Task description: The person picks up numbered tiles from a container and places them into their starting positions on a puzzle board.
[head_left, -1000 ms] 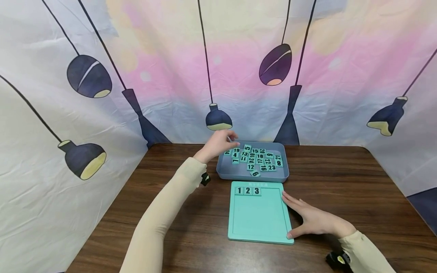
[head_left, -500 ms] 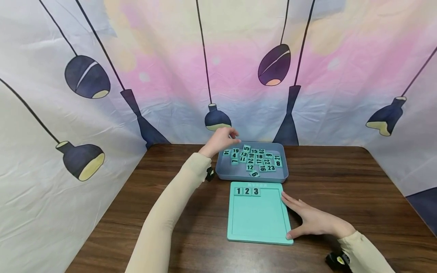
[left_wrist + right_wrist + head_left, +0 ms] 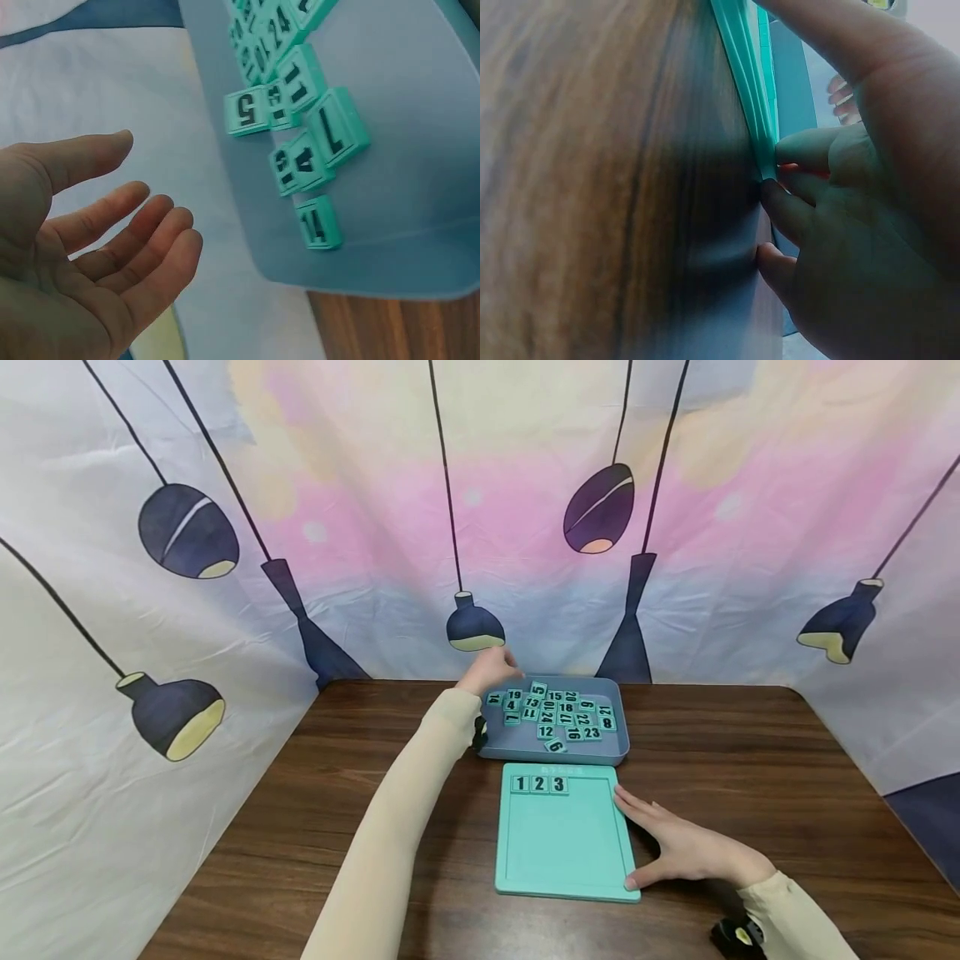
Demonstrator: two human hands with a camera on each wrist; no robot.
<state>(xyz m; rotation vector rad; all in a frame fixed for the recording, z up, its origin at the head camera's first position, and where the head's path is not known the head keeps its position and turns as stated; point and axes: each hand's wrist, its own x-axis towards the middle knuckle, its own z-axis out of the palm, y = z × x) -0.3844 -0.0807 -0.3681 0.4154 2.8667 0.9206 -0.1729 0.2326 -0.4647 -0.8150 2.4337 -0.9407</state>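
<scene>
In the head view my left hand (image 3: 488,670) hovers over the far left corner of a grey-blue tray (image 3: 513,746). The left wrist view shows its fingers (image 3: 166,244) loosely bent, with nothing between them, apart from the tiles. Several green number tiles (image 3: 310,161) lie loose in the tray, some turned sideways or upside down. Nearer me is a mint-green board (image 3: 566,847) with tiles 1, 2 and 3 (image 3: 539,784) in a row at its top left. My right hand (image 3: 686,850) rests spread against the board's right edge, thumb near the lower right corner.
The dark wooden table (image 3: 300,827) carries the tray and board, the tray just behind the board. A patterned cloth backdrop (image 3: 540,610) with printed lamps hangs right behind the table's far edge.
My left arm has shifted slightly to the right, the hand staying over the tray's far left part. The right hand keeps its place on the board. The head view has shifted slightly.
</scene>
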